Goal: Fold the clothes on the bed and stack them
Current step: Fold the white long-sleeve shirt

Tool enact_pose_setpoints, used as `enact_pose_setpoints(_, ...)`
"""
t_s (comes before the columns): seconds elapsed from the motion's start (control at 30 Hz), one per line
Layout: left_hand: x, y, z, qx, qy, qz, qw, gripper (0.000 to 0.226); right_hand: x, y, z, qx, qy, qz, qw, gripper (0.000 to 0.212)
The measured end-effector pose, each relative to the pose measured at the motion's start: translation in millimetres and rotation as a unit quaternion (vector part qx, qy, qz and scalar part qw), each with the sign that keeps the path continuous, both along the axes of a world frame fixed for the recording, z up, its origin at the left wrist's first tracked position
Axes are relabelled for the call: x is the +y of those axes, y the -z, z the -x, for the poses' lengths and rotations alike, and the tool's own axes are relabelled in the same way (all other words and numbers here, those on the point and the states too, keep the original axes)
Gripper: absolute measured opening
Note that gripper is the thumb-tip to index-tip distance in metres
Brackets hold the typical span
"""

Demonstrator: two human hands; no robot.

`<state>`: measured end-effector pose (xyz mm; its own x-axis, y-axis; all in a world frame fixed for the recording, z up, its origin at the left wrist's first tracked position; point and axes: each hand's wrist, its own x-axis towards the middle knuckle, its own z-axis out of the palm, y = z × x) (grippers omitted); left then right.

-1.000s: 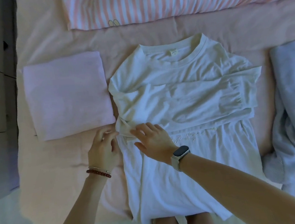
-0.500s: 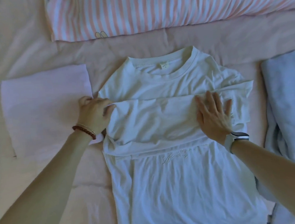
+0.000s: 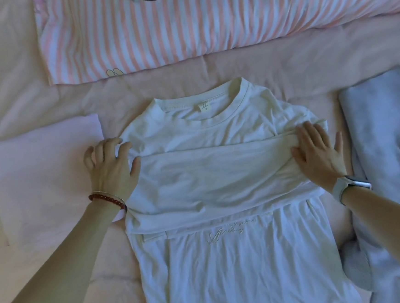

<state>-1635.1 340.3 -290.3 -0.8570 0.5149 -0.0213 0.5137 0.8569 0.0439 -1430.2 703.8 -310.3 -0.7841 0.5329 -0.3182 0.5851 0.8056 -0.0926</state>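
Both hands (image 3: 317,154) now apart, apparently at white shirt's (image 3: 220,180) opposite edges.

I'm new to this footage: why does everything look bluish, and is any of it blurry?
Head view: dim, soft light with a cool blue-pink cast, no glare; the white T-shirt is sharp enough to show its neck label; wide-angle lens bows the striped pillow; both forearms smear slightly at the lower corners.

My one camera sits on my head and looks steeply down and forward, close over the bed (image 3: 212,78), with my left hand (image 3: 110,169) and right hand (image 3: 319,155) mid-frame, my forearms entering from the bottom corners and the striped pillow (image 3: 208,24) beyond my fingertips.
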Motion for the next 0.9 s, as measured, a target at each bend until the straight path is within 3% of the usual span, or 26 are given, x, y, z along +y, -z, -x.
enact_pose_setpoints(0.1, 17.4, 1.4, -5.5, -0.036, 0.045, -0.008, 0.998, 0.036, 0.0, -3.6, 5.3, 0.074, 0.056, -0.008, 0.996, 0.046)
enact_pose_setpoints(0.17, 31.1, 6.5, -8.6, -0.09, 0.048, -0.004, 0.995, 0.035, -3.3, -2.6, 10.7, 0.074, 0.106, 0.001, 0.992, 0.038)
enact_pose_setpoints(0.3, 43.9, 18.2, -7.6, -0.151, 0.029, 0.039, 0.987, 0.031, 2.9, -4.1, 19.7, 0.058, 0.227, 0.038, 0.971, 0.041)
enact_pose_setpoints(0.43, 45.3, 14.2, -3.1, -0.15, 0.033, -0.011, 0.988, 0.01, 12.9, -6.9, 15.8, 0.033, 0.207, 0.097, 0.973, 0.026)
enact_pose_setpoints(0.5, 45.2, 9.2, -2.7, -0.15, 0.047, -0.053, 0.986, 0.006, 16.2, -13.1, 10.0, 0.091, 0.202, 0.131, 0.966, 0.017)
enact_pose_setpoints(0.6, 45.0, 0.3, -4.7, -0.174, 0.062, -0.111, 0.977, 0.017, 20.3, -27.8, 1.0, 0.231, 0.245, 0.181, 0.924, 0.006)
enact_pose_setpoints(0.7, 48.4, -1.3, -4.7, -0.166, 0.047, -0.132, 0.976, 0.027, 25.8, -34.7, 0.6, 0.286, 0.26, 0.153, 0.909, 0.008)
enact_pose_setpoints(0.77, 54.1, 4.5, -4.4, -0.117, 0.028, -0.104, 0.987, 0.025, 31.9, -30.9, 7.4, 0.248, 0.264, 0.107, 0.926, 0.017)
enact_pose_setpoints(0.83, 59.9, 12.9, -4.1, -0.08, -0.003, -0.052, 0.995, 0.019, 39.3, -22.4, 13.9, 0.147, 0.267, 0.06, 0.95, 0.023)
enact_pose_setpoints(0.9, 60.7, 21.2, -4.1, -0.078, -0.033, 0.0, 0.996, 0.032, 42.6, -15.7, 18.4, 0.038, 0.253, 0.018, 0.967, 0.031)
